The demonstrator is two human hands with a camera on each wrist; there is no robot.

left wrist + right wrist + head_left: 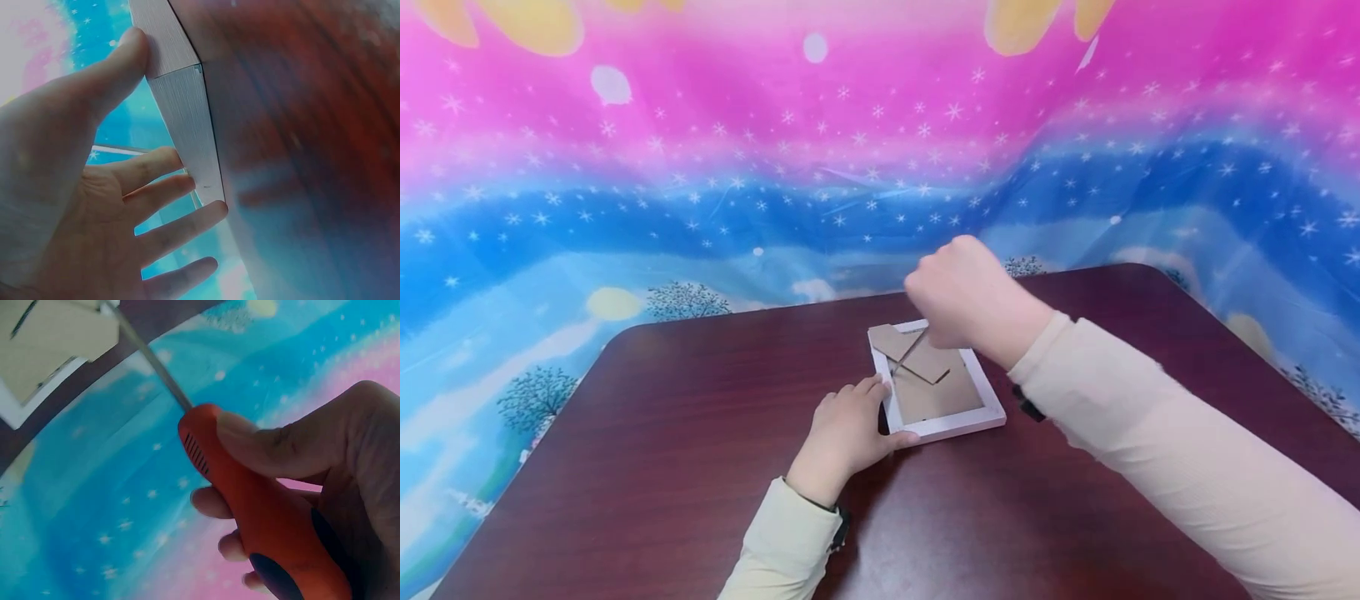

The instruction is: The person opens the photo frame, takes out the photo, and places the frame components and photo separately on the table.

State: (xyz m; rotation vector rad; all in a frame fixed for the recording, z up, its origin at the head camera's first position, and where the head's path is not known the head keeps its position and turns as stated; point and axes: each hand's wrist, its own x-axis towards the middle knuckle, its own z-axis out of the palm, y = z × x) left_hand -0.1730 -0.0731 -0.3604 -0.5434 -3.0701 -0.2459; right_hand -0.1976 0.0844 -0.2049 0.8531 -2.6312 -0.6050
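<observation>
White frame [958, 427] lay on the bench [700, 442], cardboard backing [943, 407] upward, rails straight-edged and finely grained. Left hand [850, 425]: fingers spread, braced with thumb about its near-left corner. Right hand [966, 292]: fingers curled round an orange-handled screwdriver [253, 506], slim metal shaft [156, 365] slanting across the cardboard. Judged light, stiff, best gripped by the rails; the board likely creased easily.
</observation>
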